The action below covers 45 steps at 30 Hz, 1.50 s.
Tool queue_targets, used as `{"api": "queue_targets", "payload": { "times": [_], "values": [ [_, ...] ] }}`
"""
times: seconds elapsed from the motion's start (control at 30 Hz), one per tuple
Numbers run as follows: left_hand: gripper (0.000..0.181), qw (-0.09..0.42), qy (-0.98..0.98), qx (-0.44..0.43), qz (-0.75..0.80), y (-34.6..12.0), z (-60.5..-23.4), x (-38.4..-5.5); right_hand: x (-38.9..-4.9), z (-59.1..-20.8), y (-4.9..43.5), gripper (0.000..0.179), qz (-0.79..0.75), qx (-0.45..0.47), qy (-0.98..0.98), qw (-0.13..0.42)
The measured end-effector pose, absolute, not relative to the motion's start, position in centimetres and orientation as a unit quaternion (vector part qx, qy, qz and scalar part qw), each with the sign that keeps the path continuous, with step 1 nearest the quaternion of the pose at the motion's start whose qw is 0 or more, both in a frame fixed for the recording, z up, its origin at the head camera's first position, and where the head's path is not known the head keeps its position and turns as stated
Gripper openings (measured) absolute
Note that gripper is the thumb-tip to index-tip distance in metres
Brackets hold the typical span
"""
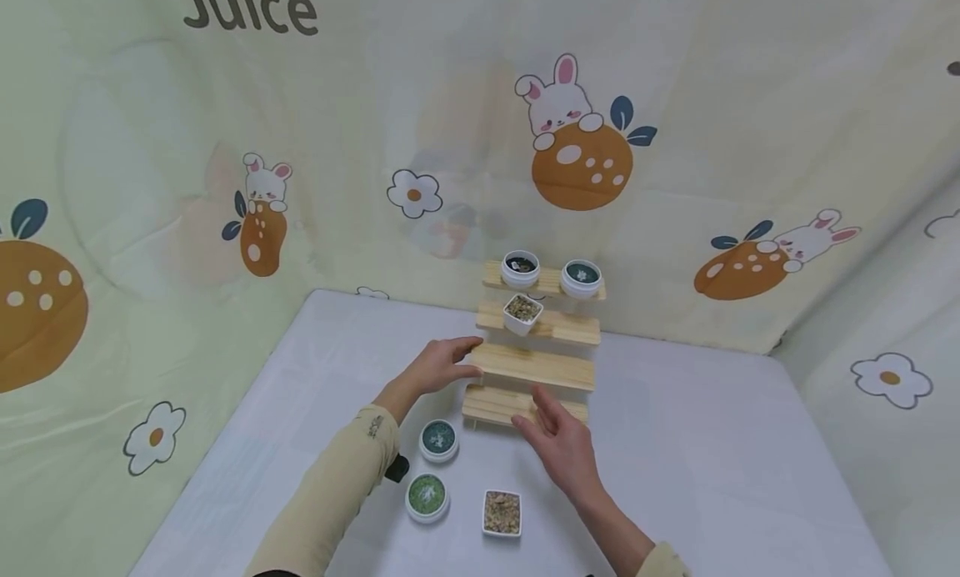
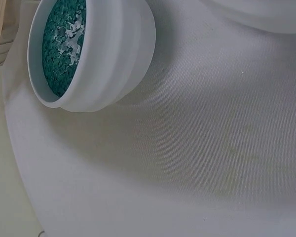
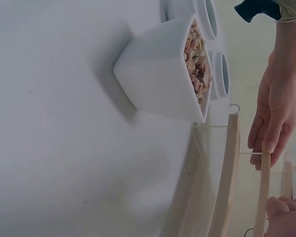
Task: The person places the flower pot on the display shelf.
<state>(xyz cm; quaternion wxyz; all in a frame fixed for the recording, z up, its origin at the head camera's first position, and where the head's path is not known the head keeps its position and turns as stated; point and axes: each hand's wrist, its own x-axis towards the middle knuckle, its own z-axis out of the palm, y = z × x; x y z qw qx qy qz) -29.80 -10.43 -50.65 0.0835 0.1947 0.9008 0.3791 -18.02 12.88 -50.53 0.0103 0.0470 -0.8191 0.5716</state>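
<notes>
A stepped wooden display stand (image 1: 536, 366) with several plank tiers stands towards the back of the table. My left hand (image 1: 435, 366) is at the left end of its third tier from the top, thumb by the front edge and straight fingers by the back edge. Over the lowest tier, my right hand (image 1: 561, 448) has its thumb and fingers spread apart, holding no pot. In the right wrist view, the left hand (image 3: 276, 116) has its thumb at a plank's end, and fingers of the right hand (image 3: 286, 217) overlap the same plank.
Atop the stand are a dark-filled round pot (image 1: 521, 269) and a teal-filled one (image 1: 581, 279); a square pot (image 1: 522, 313) sits below. On the table are a teal pot (image 1: 438, 440), a green pot (image 1: 427, 498) and a square pot of tan chips (image 1: 502, 513).
</notes>
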Motion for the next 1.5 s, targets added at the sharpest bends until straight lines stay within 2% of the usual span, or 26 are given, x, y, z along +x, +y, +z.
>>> {"api": "queue_targets", "payload": {
  "times": [0.53, 0.73, 1.17, 1.5],
  "values": [
    [0.065, 0.088, 0.898, 0.195, 0.385, -10.5, -50.8, -29.8, -17.2, -52.2, 13.5, 0.07, 0.568, 0.041, -0.822, -0.002],
    [0.066, 0.086, 0.898, 0.195, 0.384, -10.4, -50.9, -29.8, -16.5, -52.6, 13.6, 0.064, 0.556, 0.053, -0.829, -0.008],
    [0.064, 0.088, 0.9, 0.192, 0.38, -10.4, -50.6, -29.7, -15.1, -54.2, 13.8, 0.064, 0.552, 0.073, -0.83, -0.025],
    [0.063, 0.085, 0.899, 0.195, 0.384, -10.5, -50.5, -29.6, -13.7, -55.5, 13.9, 0.062, 0.55, 0.092, -0.826, -0.081]
  ]
}}
